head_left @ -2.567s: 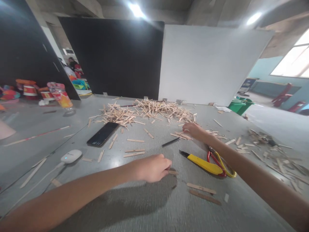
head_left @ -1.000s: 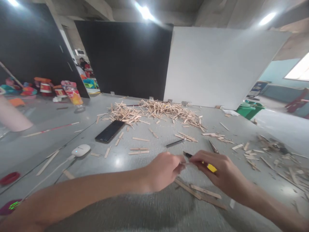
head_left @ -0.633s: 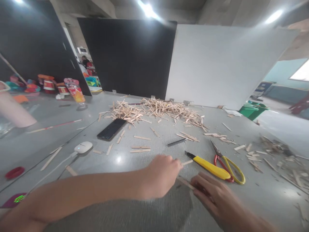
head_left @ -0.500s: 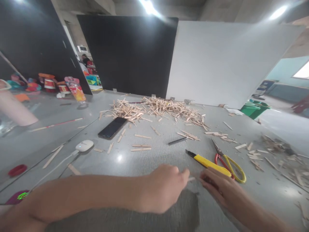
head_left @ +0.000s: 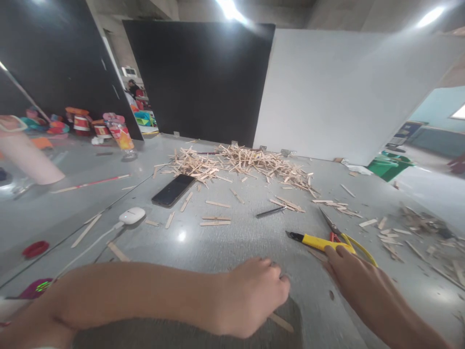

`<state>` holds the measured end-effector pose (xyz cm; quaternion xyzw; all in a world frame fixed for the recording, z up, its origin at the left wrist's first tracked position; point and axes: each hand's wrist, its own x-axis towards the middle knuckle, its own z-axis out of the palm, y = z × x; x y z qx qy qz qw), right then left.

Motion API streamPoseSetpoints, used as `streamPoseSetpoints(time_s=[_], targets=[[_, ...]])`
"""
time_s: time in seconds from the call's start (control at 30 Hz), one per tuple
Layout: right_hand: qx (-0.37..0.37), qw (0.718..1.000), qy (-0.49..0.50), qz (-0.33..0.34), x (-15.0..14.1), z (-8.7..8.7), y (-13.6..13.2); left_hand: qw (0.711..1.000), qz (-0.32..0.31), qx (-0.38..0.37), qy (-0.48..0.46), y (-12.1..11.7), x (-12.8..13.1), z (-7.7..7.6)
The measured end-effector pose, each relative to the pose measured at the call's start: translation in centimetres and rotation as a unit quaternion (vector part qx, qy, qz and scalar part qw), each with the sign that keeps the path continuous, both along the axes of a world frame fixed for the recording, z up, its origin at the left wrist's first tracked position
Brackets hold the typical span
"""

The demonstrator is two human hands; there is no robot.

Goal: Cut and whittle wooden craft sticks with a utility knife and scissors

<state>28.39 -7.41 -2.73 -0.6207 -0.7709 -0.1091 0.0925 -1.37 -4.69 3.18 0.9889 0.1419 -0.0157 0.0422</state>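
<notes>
— Two hands low on the table [head_left: 232, 242]. How do they sit?

— My left hand [head_left: 250, 295] is curled into a loose fist, knuckles down, over a stick [head_left: 281, 322] that pokes out just to its right. Whether it pinches anything, I cannot tell. My right hand [head_left: 350, 274] lies flat, fingers extended, tips touching the knife [head_left: 319, 242].

— And the risk?

— I judge the blade end, pointing away to the left of those fingertips, could nick my left hand if I drag the knife carelessly. The scissors [head_left: 345, 235] lie touching it just beyond my right hand, so they may snag. Farther out, loose sticks near the pen [head_left: 271, 211] could skid underhand. The phone [head_left: 173, 189] sits well beyond my left hand.
</notes>
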Motion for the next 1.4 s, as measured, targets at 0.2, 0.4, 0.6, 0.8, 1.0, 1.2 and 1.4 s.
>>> streamPoseSetpoints(time_s=[0.2, 0.4, 0.6, 0.8, 1.0, 1.2, 1.4], targets=[[-0.106, 0.989, 0.042, 0.099, -4.1, 3.8, 6.8, 0.999, -0.013, -0.042, 0.028, -0.5, 0.0, 0.0], [-0.153, 0.977, 0.067, 0.131, -5.6, 3.6, 16.5, 0.996, -0.037, -0.048, 0.061, -0.3, 0.1, 0.4], [-0.085, 0.975, 0.112, 0.175, -10.2, 3.7, 18.5, 0.996, -0.049, -0.040, 0.067, -0.3, 0.3, 0.2], [-0.123, 0.930, 0.119, 0.324, -19.3, 3.2, 14.1, 0.995, -0.041, -0.039, 0.086, -0.3, 0.1, 0.3], [-0.144, 0.940, 0.132, 0.279, -19.0, 2.7, 13.2, 0.994, -0.034, -0.061, 0.080, 0.1, 0.0, 0.6], [-0.222, 0.909, 0.248, 0.250, -15.5, 4.3, 12.8, 0.990, -0.030, -0.083, 0.114, 0.2, 0.0, 0.8], [-0.264, 0.855, 0.367, 0.253, -12.4, 10.2, 12.3, 0.961, 0.153, -0.222, -0.059, 1.1, -0.3, 1.5]])
